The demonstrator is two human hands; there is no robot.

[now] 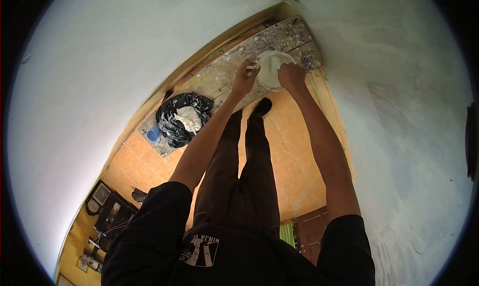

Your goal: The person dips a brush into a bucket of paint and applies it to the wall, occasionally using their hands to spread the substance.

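Pale tub (272, 79) at far end of spattered board (207, 79), between both hands; left hand (245, 79) at its left rim, fingers curled, hold unclear; right hand (292, 77) fisted over right rim, contents hidden; black plastic (168, 117) nearer, left; blue cup (153, 134) beyond it, leftward.

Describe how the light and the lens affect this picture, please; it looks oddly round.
Head view: black corners and a bowed left wall, likely from a very wide lens; that wall glows palest at lower left; the trousers sink into darkness; both hands, left and right, look small, their grip details hard to read.
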